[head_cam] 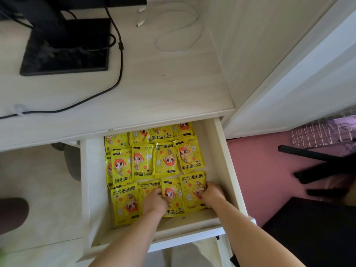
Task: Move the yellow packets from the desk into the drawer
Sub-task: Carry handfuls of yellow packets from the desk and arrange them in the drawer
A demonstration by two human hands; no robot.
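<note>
Several yellow hand-warmer packets (143, 160) lie flat in rows inside the open white drawer (215, 151) under the desk (163, 83). Both my hands are down in the drawer's front row. My left hand (154, 201) rests on one front packet (173, 197), its fingers curled onto the packet's left edge. My right hand (212, 192) lies on the packet to the right (190, 187), fingers bent on its right side. No yellow packet shows on the desk top.
A black monitor base (65, 49) and black cable (119, 60) sit on the desk's left, a white cable (179, 29) at the back. A pink floor with black chair legs (317, 166) lies to the right. A dark object (11, 214) is at the left edge.
</note>
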